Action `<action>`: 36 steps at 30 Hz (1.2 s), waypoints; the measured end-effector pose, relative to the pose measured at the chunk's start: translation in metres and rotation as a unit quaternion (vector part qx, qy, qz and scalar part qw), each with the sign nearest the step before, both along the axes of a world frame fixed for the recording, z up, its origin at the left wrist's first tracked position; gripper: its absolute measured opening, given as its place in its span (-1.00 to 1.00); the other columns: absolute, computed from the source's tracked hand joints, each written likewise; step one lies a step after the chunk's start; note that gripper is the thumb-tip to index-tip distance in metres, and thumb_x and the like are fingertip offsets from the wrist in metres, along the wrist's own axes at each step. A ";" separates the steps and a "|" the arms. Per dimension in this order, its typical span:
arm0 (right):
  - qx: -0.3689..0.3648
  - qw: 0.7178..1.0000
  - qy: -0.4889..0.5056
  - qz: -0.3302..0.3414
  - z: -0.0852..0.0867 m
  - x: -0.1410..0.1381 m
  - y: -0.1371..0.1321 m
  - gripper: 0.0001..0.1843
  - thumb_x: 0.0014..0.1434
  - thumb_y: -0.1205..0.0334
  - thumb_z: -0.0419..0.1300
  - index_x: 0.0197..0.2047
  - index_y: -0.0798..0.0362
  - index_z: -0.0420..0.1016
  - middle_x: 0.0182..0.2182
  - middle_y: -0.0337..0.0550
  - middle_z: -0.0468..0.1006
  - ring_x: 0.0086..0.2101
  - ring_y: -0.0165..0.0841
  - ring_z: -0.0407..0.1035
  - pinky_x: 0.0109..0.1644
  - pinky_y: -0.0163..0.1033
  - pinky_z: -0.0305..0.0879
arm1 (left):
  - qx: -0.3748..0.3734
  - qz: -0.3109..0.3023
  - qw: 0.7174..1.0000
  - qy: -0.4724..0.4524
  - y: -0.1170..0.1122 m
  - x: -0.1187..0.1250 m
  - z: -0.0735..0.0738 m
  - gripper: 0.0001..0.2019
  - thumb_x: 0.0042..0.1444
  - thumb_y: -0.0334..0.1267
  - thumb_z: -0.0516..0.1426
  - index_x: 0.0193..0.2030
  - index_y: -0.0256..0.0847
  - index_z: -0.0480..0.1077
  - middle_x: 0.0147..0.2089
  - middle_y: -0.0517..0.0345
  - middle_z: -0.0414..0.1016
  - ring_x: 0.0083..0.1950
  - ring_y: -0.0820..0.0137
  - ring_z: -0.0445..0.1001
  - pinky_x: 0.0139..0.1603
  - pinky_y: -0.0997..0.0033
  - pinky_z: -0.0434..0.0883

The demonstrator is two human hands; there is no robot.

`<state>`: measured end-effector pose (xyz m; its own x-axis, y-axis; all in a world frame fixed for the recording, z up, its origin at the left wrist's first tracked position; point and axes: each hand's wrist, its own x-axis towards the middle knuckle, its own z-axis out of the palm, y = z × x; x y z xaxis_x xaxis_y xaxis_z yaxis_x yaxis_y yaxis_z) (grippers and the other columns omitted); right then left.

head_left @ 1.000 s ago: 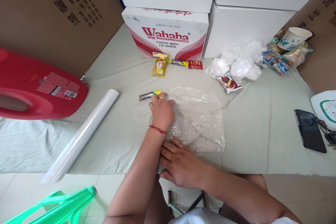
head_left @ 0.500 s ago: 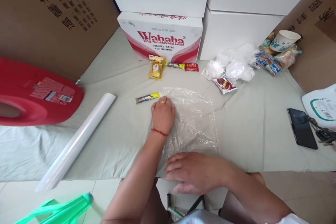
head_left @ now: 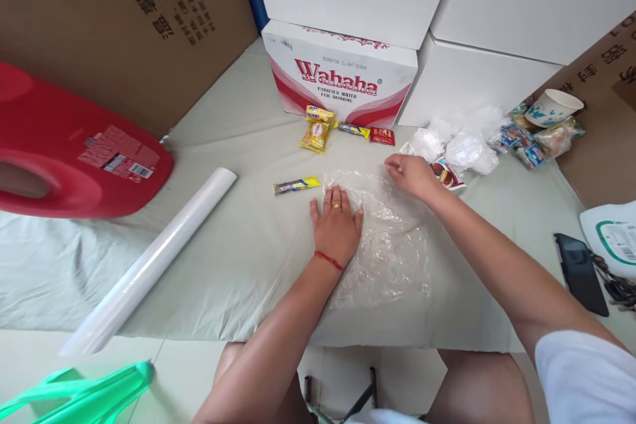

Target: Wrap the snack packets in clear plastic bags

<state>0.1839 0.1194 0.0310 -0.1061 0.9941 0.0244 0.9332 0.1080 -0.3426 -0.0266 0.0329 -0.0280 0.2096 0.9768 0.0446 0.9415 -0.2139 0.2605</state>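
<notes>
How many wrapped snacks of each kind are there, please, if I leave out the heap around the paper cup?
Slim yellow-and-dark bars: 2
Yellow packets: 2
Red packet: 1
Cake-picture packet, partly hidden: 1
Total: 6

Plastic film (head_left: 387,265): on the tablecloth (head_left: 223,245), under the left hand (head_left: 336,228); right hand (head_left: 410,175) near its far edge
Plastic roll (head_left: 154,258): left of film, overhanging the front edge
Snack bar (head_left: 297,185): between roll and film
Wahaha carton (head_left: 340,79): behind film, wrapped snacks (head_left: 317,136) before it
Paper cup (head_left: 552,108): rear right, atop snack packets (head_left: 533,156)
Phone (head_left: 579,271): far right

Red bracelet (head_left: 328,260), apparently gold ring (head_left: 336,206), white sleeve (head_left: 579,374).
</notes>
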 end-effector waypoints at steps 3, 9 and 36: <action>0.071 0.996 -0.053 0.014 -0.021 -0.005 0.066 -0.48 0.26 0.34 0.09 0.27 0.12 0.48 0.16 0.12 0.54 0.15 0.02 0.33 0.21 0.06 0.28 | -0.014 -0.006 1.000 -0.001 0.001 -0.002 0.001 -0.37 0.46 -0.05 -0.17 0.53 -0.33 0.13 0.60 -0.17 0.02 0.61 0.11 0.00 0.57 -0.26 -0.09; 0.054 0.995 -0.065 -0.061 -0.047 -0.027 0.087 -0.49 0.34 0.22 0.05 0.30 0.16 0.43 0.18 0.29 0.43 0.14 0.14 0.20 0.16 0.23 0.25 | -0.025 -0.024 0.999 -0.019 0.000 -0.003 0.002 -0.39 0.46 -0.06 -0.18 0.54 -0.28 0.12 0.60 -0.16 0.01 0.62 0.08 -0.01 0.56 -0.32 -0.13; 0.152 0.977 -0.027 -0.145 -0.014 0.052 -0.078 -0.51 0.34 -0.02 0.15 0.23 0.01 0.50 0.15 0.18 0.48 0.21 0.10 0.25 0.31 0.29 0.16 | -0.023 -0.025 0.999 -0.041 -0.004 -0.017 0.003 -0.44 0.45 -0.26 -0.21 0.53 -0.16 0.16 0.58 -0.08 0.10 0.60 0.18 0.06 0.56 -0.31 -0.16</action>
